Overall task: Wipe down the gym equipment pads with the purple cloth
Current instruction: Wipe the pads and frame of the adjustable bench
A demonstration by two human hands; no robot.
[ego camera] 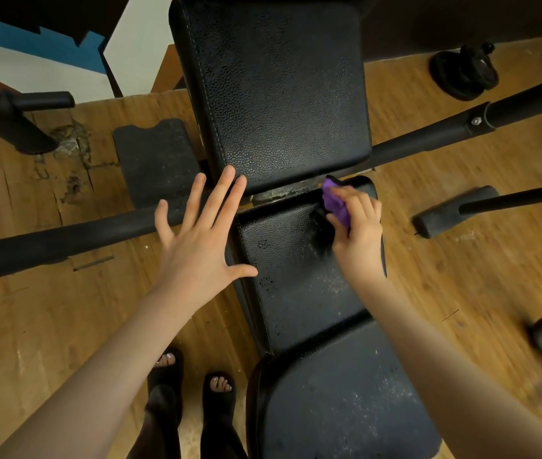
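Purple cloth point(337, 203) bunched in right hand point(357, 226) on seat pad point(289, 276), left hand point(200, 233) spread flat

text: none legible | labels: none | brands: none | numbers: none

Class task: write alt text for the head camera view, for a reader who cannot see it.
Seen from above, a person's right hand presses a bunched purple cloth on the middle pad of a black bench. The left hand is spread open, fingertips at the edge of the back pad, over a wooden floor.
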